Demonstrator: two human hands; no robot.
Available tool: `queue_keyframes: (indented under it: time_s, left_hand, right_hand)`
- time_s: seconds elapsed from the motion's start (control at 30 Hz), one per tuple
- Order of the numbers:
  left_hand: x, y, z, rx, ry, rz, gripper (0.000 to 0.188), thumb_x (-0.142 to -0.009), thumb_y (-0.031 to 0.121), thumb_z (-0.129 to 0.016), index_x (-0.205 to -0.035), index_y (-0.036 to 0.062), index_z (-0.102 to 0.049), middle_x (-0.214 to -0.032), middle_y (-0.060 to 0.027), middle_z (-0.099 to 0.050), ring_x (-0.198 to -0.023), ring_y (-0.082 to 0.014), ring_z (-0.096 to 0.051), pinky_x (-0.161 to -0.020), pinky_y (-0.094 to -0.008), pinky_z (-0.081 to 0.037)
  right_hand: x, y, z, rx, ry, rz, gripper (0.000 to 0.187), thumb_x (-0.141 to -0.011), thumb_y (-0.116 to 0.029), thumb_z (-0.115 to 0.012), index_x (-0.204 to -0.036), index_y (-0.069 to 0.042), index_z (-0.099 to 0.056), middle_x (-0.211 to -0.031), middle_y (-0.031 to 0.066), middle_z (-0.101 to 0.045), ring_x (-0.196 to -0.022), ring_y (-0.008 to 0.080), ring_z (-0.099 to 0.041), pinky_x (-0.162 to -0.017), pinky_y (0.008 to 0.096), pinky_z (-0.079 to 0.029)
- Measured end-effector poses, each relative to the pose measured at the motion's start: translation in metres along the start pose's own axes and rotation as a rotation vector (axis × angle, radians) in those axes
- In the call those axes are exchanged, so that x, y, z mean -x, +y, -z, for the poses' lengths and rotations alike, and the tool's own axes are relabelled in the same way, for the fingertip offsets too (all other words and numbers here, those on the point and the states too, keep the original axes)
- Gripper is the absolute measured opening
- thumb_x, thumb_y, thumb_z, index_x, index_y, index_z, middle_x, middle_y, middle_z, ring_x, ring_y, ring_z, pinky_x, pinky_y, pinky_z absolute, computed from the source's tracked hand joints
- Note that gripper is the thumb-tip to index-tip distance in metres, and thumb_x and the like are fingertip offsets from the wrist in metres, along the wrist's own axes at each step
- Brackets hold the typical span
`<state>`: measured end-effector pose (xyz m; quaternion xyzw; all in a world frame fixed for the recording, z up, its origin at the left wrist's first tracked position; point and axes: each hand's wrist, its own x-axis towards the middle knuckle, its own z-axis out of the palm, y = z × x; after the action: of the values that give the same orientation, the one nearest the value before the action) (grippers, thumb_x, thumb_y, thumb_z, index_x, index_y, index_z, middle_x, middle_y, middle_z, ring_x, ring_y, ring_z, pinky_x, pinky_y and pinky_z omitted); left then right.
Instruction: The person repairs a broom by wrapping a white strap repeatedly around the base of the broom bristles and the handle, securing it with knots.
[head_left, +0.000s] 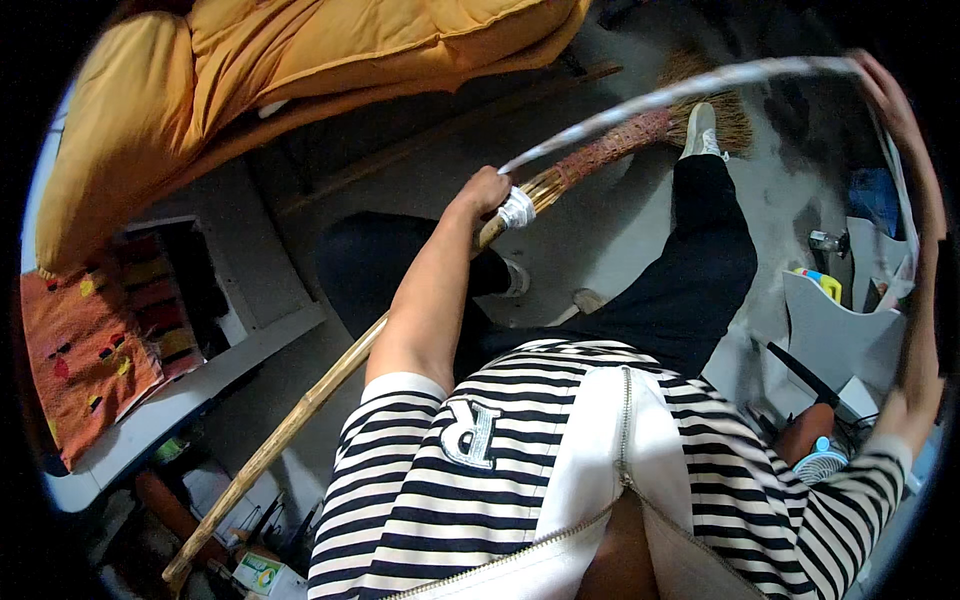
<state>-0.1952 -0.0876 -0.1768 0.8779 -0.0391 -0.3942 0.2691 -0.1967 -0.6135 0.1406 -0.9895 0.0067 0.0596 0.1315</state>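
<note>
Above grey floor [600,245] | left hand [487,190] is clasping long tan straw broom [545,188], likely for steadiness | right hand [886,94] is gripping flexible whitish strip [672,94] aloft

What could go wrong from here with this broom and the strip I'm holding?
The pale strip bows between your left grip and right grip; slack there might loosen the turns around the broom handle.
Its dangling tail could catch on the grey bin, which it overlaps in view.
Your shoe is on or beside the bristles; shifting that foot might jolt the broom.
</note>
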Motion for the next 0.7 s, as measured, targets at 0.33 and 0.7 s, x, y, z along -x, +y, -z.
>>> queue_keyframes:
  time_s: [0.33,0.7]
  left_hand:
    - [-0.04,-0.003,-0.016,-0.519,-0.318,0.057,0.035,-0.08,0.028,-0.048,-0.108,0.0089,-0.058,-0.116,-0.0126,-0.054,-0.104,-0.0307,-0.054,-0.084,-0.0411,-0.042]
    - [-0.061,-0.054,-0.054,0.142,-0.806,0.236,0.032,-0.079,0.029,-0.053,-0.105,0.0117,-0.06,-0.106,-0.0111,-0.059,-0.091,-0.0258,-0.057,-0.074,-0.0385,-0.045]
  right_hand:
    - [0.098,-0.208,-0.374,-0.389,-0.877,0.159,0.057,-0.083,-0.029,-0.055,-0.127,0.001,-0.037,-0.122,0.024,-0.045,-0.114,0.0336,-0.044,-0.096,0.0373,-0.035]
    - [0.069,-0.275,-0.518,-1.11,-0.476,-0.144,0.029,-0.083,-0.014,-0.05,-0.109,-0.003,-0.054,-0.109,0.0114,-0.057,-0.101,0.02,-0.052,-0.089,0.0299,-0.038]
